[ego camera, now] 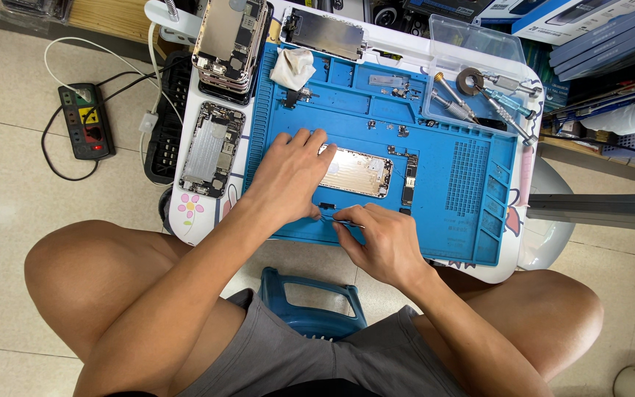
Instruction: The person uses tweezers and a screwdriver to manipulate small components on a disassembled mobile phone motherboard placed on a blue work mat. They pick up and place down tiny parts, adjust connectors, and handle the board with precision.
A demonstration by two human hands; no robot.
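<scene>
An opened phone housing lies flat in the middle of a blue work mat. My left hand rests on the housing's left end, fingers spread and pressing it down. My right hand is at the mat's near edge, fingers pinched on thin metal tweezers whose tip points left toward a small dark part just below the housing. A narrow dark circuit board lies right of the housing.
Other stripped phone bodies lie at the left and stacked at the top. Screwdrivers and a tape roll sit at the mat's top right, a crumpled cloth top left. A power strip lies on the floor.
</scene>
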